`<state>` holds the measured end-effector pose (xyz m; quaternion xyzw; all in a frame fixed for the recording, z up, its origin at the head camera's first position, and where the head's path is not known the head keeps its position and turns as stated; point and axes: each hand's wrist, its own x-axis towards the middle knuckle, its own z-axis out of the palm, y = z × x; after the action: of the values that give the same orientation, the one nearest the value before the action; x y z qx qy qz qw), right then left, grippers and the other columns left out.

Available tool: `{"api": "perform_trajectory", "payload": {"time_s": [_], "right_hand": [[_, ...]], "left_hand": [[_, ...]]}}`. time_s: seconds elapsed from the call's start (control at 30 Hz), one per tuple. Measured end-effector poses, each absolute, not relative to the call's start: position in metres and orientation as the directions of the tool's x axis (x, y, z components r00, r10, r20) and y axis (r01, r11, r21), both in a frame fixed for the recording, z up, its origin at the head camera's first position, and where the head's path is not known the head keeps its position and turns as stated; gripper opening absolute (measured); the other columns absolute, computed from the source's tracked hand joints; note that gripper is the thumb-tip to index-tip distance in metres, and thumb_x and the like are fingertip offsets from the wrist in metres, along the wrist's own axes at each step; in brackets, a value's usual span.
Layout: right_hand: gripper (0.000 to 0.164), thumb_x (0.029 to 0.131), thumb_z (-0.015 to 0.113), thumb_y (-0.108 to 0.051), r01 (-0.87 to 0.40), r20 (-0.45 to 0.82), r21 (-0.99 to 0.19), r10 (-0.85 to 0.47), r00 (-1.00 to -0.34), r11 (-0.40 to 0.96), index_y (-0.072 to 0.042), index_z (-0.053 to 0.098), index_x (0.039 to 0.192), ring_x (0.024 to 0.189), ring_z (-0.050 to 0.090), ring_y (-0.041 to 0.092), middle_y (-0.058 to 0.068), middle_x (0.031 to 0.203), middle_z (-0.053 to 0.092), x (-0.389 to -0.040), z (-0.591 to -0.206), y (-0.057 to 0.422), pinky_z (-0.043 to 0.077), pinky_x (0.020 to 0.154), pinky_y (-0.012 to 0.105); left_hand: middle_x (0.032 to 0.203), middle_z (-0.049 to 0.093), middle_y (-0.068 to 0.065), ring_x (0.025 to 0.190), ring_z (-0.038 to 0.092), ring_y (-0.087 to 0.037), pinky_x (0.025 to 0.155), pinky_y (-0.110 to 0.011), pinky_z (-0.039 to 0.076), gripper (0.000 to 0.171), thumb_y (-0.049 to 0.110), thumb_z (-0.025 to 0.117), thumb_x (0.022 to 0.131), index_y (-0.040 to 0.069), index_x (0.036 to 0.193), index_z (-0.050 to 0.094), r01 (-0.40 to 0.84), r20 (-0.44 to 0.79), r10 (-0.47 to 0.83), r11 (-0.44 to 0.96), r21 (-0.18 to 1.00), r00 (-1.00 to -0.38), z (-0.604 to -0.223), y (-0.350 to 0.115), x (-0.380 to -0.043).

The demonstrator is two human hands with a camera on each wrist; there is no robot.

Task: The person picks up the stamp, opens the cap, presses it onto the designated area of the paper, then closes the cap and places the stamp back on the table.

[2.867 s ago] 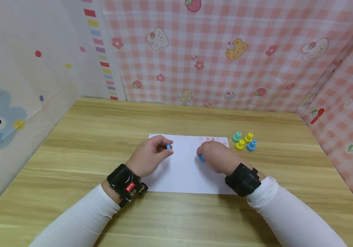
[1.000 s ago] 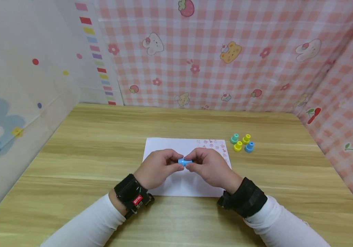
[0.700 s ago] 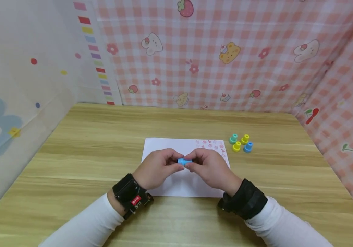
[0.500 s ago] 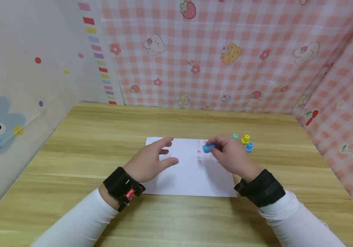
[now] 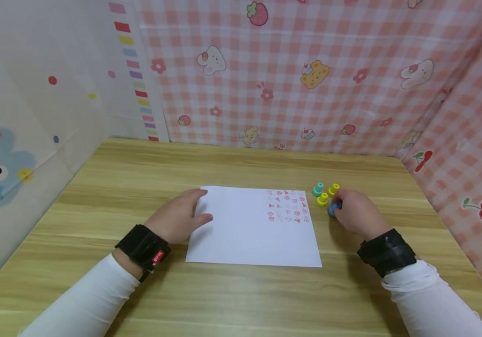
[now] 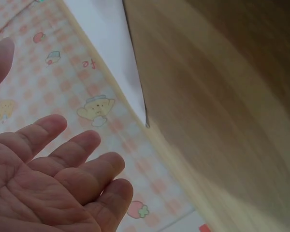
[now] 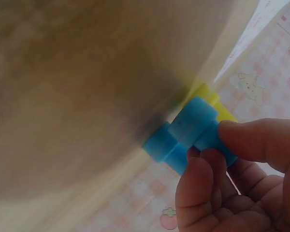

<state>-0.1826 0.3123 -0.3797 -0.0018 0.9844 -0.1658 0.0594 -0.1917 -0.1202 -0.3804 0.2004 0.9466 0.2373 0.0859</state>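
In the right wrist view my right hand (image 7: 237, 193) pinches a blue toy stamp (image 7: 195, 121) between thumb and fingers. A second blue stamp (image 7: 159, 144) stands close behind it, and a yellow stamp (image 7: 224, 108) shows beyond. In the head view the right hand (image 5: 359, 213) is at the stamp cluster, right of the white paper (image 5: 241, 234). Small red prints (image 5: 287, 206) in rows cover the paper's upper right part. My left hand (image 5: 178, 217) hovers by the paper's left edge, fingers apart, holding nothing; its palm (image 6: 34, 193) shows in the left wrist view.
A green stamp (image 5: 317, 189) and two yellow stamps, the nearer yellow stamp (image 5: 322, 200) included, stand on the wooden table (image 5: 241, 299) beside the paper. A pink checked cloth (image 5: 241, 84) hangs behind the table's far edge.
Earlier both hands held the blue stamp together over the paper. The left hand has let go and moved left; the right hand has carried the stamp right to the other stamps, uncovering the prints.
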Motion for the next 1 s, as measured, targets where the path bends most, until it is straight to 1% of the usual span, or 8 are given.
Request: {"api": "perform_trajectory", "payload": {"time_s": [0.23, 0.43, 0.57, 0.67, 0.77, 0.83, 0.93, 1.0], "right_hand": [[0.017, 0.101, 0.066, -0.011, -0.029, -0.130, -0.320, -0.074, -0.989, 0.947, 0.000, 0.067, 0.114, 0.086, 0.061, 0.029, 0.019, 0.107, 0.070, -0.202, -0.384, 0.301, 0.054, 0.075, 0.038], [0.017, 0.100, 0.065, -0.009, -0.057, -0.147, -0.350, -0.115, -0.982, 0.935, 0.000, 0.067, 0.114, 0.090, 0.061, 0.031, 0.021, 0.113, 0.070, -0.214, -0.386, 0.289, 0.054, 0.075, 0.039], [0.019, 0.098, 0.066, -0.009, -0.100, -0.120, -0.360, -0.152, -0.981, 0.927, 0.001, 0.067, 0.114, 0.092, 0.062, 0.033, 0.023, 0.115, 0.070, -0.213, -0.388, 0.297, 0.055, 0.081, 0.046], [0.025, 0.098, 0.066, -0.012, -0.067, -0.131, -0.336, -0.116, -0.985, 0.939, 0.002, 0.065, 0.118, 0.092, 0.063, 0.034, 0.024, 0.112, 0.070, -0.199, -0.382, 0.320, 0.055, 0.082, 0.050], [0.037, 0.099, 0.067, -0.019, 0.030, -0.176, -0.296, -0.023, -0.984, 0.955, 0.005, 0.061, 0.126, 0.091, 0.061, 0.038, 0.029, 0.113, 0.066, -0.178, -0.369, 0.347, 0.055, 0.077, 0.051], [0.046, 0.098, 0.068, -0.023, 0.083, -0.183, -0.273, 0.033, -0.983, 0.958, 0.009, 0.057, 0.129, 0.094, 0.061, 0.044, 0.035, 0.117, 0.062, -0.166, -0.362, 0.361, 0.055, 0.074, 0.053], [0.055, 0.099, 0.068, -0.028, 0.136, -0.153, -0.274, 0.096, -0.984, 0.952, 0.013, 0.053, 0.134, 0.101, 0.059, 0.053, 0.041, 0.126, 0.057, -0.153, -0.354, 0.368, 0.054, 0.073, 0.057], [0.057, 0.100, 0.068, -0.030, 0.143, -0.113, -0.281, 0.115, -0.987, 0.949, 0.013, 0.052, 0.134, 0.105, 0.059, 0.055, 0.041, 0.129, 0.057, -0.148, -0.351, 0.366, 0.053, 0.076, 0.060]], "left_hand": [[0.168, 0.036, -0.023, 0.158, 0.032, -0.042, 0.127, -0.060, 0.028, 0.073, 0.041, 0.067, 0.103, 0.004, 0.160, 0.040, 0.282, -0.079, 0.355, 0.842, 0.460, -0.931, -0.382, -0.135, -0.185], [0.168, 0.034, -0.024, 0.158, 0.030, -0.043, 0.127, -0.061, 0.027, 0.074, 0.042, 0.067, 0.102, 0.005, 0.160, 0.041, 0.239, -0.096, 0.311, 0.865, 0.441, -0.946, -0.384, -0.148, -0.177], [0.169, 0.035, -0.022, 0.158, 0.032, -0.041, 0.127, -0.060, 0.028, 0.074, 0.044, 0.068, 0.102, 0.007, 0.160, 0.041, 0.228, -0.108, 0.300, 0.874, 0.430, -0.948, -0.385, -0.141, -0.178], [0.169, 0.035, -0.022, 0.158, 0.032, -0.040, 0.128, -0.058, 0.027, 0.074, 0.046, 0.067, 0.102, 0.008, 0.160, 0.042, 0.273, -0.107, 0.348, 0.862, 0.427, -0.931, -0.387, -0.121, -0.185], [0.168, 0.036, -0.021, 0.159, 0.031, -0.040, 0.129, -0.057, 0.025, 0.074, 0.048, 0.066, 0.102, 0.008, 0.160, 0.042, 0.335, -0.096, 0.415, 0.833, 0.440, -0.905, -0.388, -0.095, -0.193], [0.169, 0.036, -0.020, 0.159, 0.030, -0.040, 0.130, -0.056, 0.024, 0.074, 0.048, 0.066, 0.102, 0.009, 0.160, 0.042, 0.362, -0.094, 0.446, 0.817, 0.449, -0.890, -0.388, -0.082, -0.197], [0.170, 0.035, -0.019, 0.159, 0.029, -0.039, 0.131, -0.054, 0.022, 0.073, 0.049, 0.066, 0.102, 0.010, 0.160, 0.043, 0.371, -0.099, 0.458, 0.812, 0.450, -0.883, -0.388, -0.071, -0.199], [0.170, 0.033, -0.018, 0.160, 0.028, -0.038, 0.131, -0.053, 0.021, 0.073, 0.049, 0.066, 0.102, 0.011, 0.161, 0.042, 0.364, -0.110, 0.454, 0.818, 0.446, -0.884, -0.387, -0.069, -0.199]]}}
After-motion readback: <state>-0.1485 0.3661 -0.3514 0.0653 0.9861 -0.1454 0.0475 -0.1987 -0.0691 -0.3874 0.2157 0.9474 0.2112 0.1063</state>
